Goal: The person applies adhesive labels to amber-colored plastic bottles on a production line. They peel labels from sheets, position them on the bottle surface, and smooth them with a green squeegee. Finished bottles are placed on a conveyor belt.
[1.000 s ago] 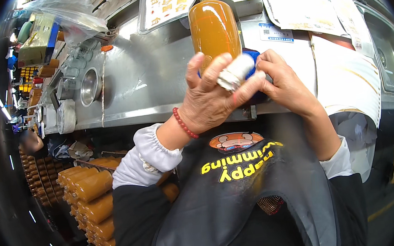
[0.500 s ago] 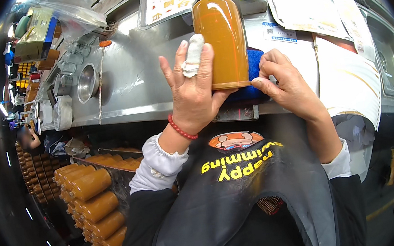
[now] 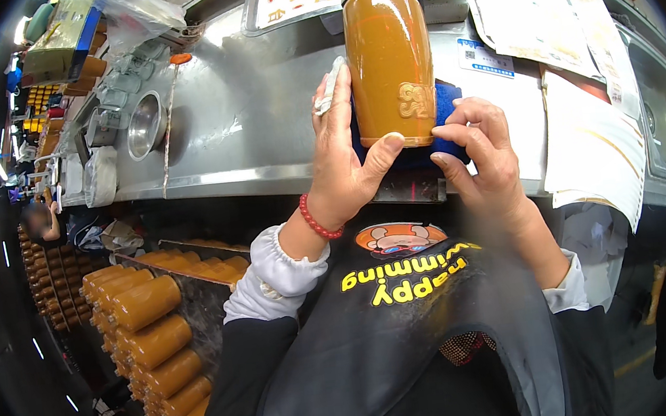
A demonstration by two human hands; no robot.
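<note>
An amber-brown glazed bottle point(image 3: 390, 56) lies on a blue cloth point(image 3: 448, 102), its dark neck away from me and its base toward me. Raised lettering shows near its base. My left hand point(image 3: 344, 158) holds its left side, the thumb over the base end and the fingers stretched along the wall. A white cover wraps one of those fingers. At the base's right corner is my right hand point(image 3: 485, 151), fingers bent. Its thumb and forefinger tips are apart, close to the bottle and the cloth, with nothing visible between them.
The steel bench point(image 3: 243, 120) carries a metal bowl point(image 3: 147, 126) and several clear glass vessels on the left. Printed sheets lie at the back; white padding point(image 3: 585, 133) and a sink point(image 3: 657, 105) are right. Stacked brown bottles point(image 3: 148, 304) stand low at left.
The bottle has turned about its length, bringing the raised lettering into view. My left hand has slid from its top to its left side. My right thumb and forefinger have parted.
</note>
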